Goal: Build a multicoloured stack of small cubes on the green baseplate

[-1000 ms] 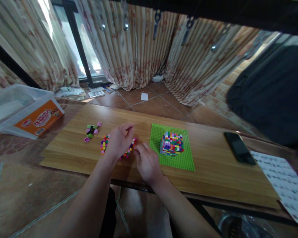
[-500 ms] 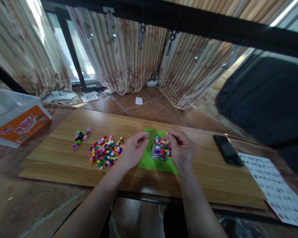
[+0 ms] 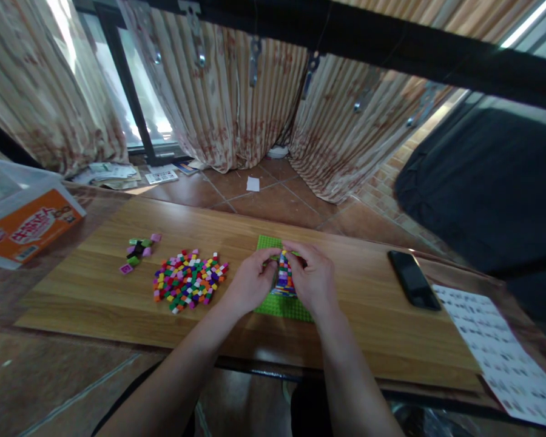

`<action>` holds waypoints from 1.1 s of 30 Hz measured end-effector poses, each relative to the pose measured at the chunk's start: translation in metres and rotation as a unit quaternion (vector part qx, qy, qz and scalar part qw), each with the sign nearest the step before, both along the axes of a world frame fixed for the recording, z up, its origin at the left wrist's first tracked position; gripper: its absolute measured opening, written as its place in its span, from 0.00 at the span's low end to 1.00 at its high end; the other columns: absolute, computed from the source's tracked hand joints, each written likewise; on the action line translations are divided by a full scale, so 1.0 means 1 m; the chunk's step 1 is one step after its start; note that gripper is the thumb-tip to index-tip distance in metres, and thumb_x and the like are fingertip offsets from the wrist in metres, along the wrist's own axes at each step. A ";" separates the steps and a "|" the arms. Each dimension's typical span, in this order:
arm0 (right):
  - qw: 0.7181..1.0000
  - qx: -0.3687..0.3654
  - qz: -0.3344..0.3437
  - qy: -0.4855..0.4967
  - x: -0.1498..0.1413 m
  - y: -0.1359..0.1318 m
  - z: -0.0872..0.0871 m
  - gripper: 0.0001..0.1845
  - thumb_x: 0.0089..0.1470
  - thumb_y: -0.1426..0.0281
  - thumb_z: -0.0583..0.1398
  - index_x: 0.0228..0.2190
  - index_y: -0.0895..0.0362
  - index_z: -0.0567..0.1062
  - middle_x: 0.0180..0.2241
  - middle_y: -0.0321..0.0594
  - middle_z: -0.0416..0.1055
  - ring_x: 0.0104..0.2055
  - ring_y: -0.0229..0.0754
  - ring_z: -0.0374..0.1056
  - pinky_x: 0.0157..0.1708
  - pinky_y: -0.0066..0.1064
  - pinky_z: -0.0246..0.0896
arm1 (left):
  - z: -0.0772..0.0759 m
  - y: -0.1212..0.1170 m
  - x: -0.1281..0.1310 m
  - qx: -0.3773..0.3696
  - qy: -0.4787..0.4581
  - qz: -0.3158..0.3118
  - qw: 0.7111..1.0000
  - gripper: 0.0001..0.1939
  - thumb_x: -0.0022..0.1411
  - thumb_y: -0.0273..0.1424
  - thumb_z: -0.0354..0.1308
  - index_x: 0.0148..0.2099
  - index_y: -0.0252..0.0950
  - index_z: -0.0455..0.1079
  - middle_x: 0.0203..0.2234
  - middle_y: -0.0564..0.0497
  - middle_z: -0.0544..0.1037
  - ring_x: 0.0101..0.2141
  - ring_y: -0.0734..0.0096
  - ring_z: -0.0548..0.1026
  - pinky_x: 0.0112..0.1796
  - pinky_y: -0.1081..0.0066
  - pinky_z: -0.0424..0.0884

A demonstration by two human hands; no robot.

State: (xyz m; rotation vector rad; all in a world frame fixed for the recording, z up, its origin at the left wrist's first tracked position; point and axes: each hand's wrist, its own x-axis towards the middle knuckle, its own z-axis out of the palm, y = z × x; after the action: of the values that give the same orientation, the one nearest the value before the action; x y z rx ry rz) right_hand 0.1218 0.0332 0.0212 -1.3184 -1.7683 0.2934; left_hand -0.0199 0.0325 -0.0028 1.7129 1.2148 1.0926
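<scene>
A block of stacked small multicoloured toy bricks stands on a green studded baseplate. My left hand is curled against the block's left side, its fingertips at the far upper edge. From the right, my right hand leans over the block and covers much of its top. Its closed fingertips pinch a small yellow brick at the far top edge. Whether that brick touches the one below is hidden by the fingers.
A spread of loose coloured bricks lies left on the wooden board, with a smaller group of pink, green and black pieces beyond. A clear tub stands far left. A phone and printed sheet lie right.
My right hand has moved left over the block, bringing the yellow brick to its far top edge. My left hand has come right, up against the block. The view has shifted slightly.
</scene>
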 end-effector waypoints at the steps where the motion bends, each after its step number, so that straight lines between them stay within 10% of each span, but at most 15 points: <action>1: 1.000 0.001 0.001 -0.004 -0.001 0.000 0.000 0.12 0.55 0.74 0.58 0.38 0.52 0.80 0.36 0.39 0.79 0.40 0.43 0.72 0.43 0.37 0.67 | 0.000 0.000 0.000 0.003 0.002 0.001 1.000 0.18 0.61 0.24 0.49 0.51 0.33 0.72 0.47 0.44 0.78 0.48 0.63 0.75 0.51 0.62 0.69; 33: 0.999 0.005 0.013 -0.031 -0.003 -0.002 0.003 0.13 0.57 0.72 0.56 0.36 0.51 0.81 0.35 0.38 0.80 0.38 0.43 0.73 0.41 0.36 0.67 | 0.007 -0.021 0.012 0.117 0.314 0.022 0.942 0.29 0.56 0.18 0.47 0.61 0.25 0.58 0.53 0.37 0.71 0.53 0.59 0.70 0.55 0.62 0.66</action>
State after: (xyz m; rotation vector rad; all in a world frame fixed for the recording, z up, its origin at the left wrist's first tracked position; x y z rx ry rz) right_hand 0.1183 0.0309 0.0246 -1.3118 -1.8381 0.2602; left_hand -0.0079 0.0112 0.0038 2.3360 1.5524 0.7480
